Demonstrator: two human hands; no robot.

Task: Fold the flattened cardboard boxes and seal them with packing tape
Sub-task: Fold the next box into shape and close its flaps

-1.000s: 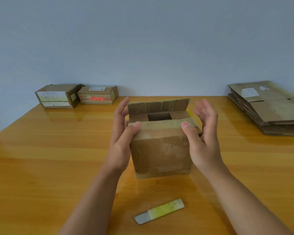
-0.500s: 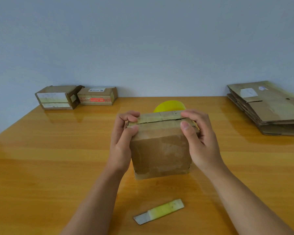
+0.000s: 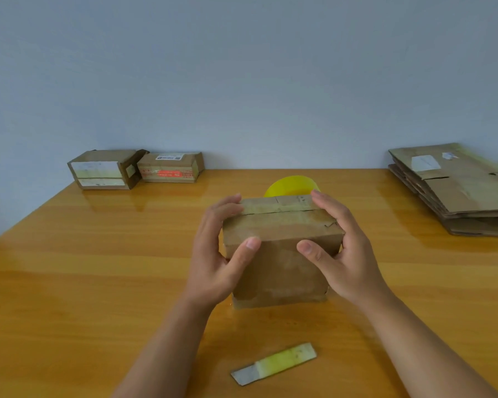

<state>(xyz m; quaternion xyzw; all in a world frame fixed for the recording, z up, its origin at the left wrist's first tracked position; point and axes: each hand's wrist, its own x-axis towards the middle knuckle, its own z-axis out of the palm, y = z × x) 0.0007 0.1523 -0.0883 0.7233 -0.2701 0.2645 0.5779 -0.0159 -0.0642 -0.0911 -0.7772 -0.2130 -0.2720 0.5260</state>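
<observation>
From the head camera I see the cardboard box (image 3: 279, 254) standing on the wooden counter (image 3: 98, 282), its top flaps folded down so they meet along a seam across the top. My left hand (image 3: 216, 254) has its grip on the box's left side: fingers curled over the far top edge, thumb pressed flat on the near face just under the top rim. My right hand (image 3: 342, 254) mirrors it on the box's right side, fingers hooked over the far top corner and thumb laid on the near face, so both hands hold the box between them. Just behind the box, partly hidden by it, a yellow roll of tape (image 3: 292, 185) peeks out. In front of the box, nearer me, a loose strip (image 3: 273, 363) of yellowish-and-grey material lies flat on the counter. Far behind the box to its left, two closed boxes (image 3: 135, 169) sit side by side against the wall (image 3: 242, 76). Well to the box's right, a stack of flattened cardboard (image 3: 460, 191) rests at the counter's far edge.
</observation>
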